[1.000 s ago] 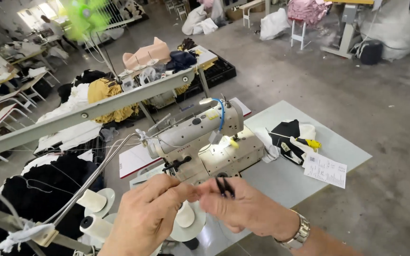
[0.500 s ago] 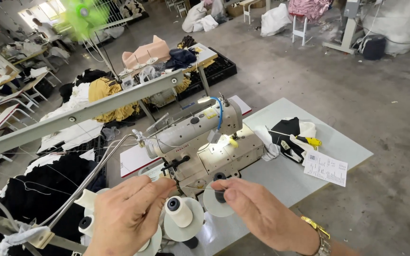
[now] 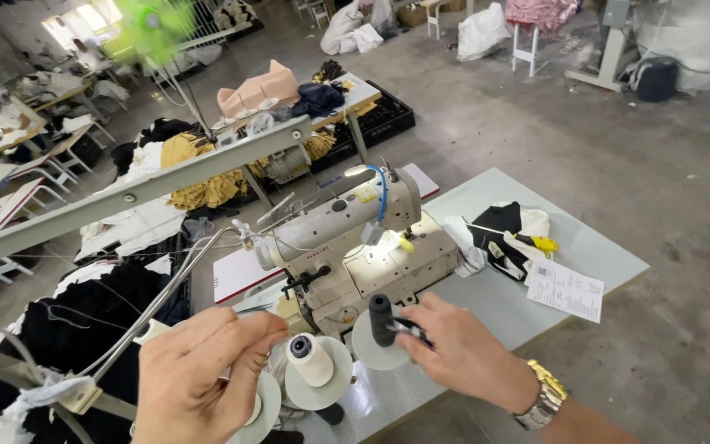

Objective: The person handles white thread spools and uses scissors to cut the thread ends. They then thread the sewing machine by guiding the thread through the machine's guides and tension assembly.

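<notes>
Beside the right hand point(image 3: 462, 353), pinching a black spool point(image 3: 381, 319); left hand point(image 3: 207, 370) pinched, thread unseen; jostling could topple the white cone point(image 3: 312, 360).

A white printed paper sheet point(image 3: 564, 289) lies at the worktop's point(image 3: 495, 304) right edge; a small yellow label point(image 3: 365, 194) sits on the sewing machine point(image 3: 347, 238).

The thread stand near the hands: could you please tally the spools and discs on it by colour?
White thread spool: 1
Black spool, beside the right hand: 1
White discs: 3, one under the white spool, one behind the black spool, one partly hidden by the left hand at
Total: 5
</notes>
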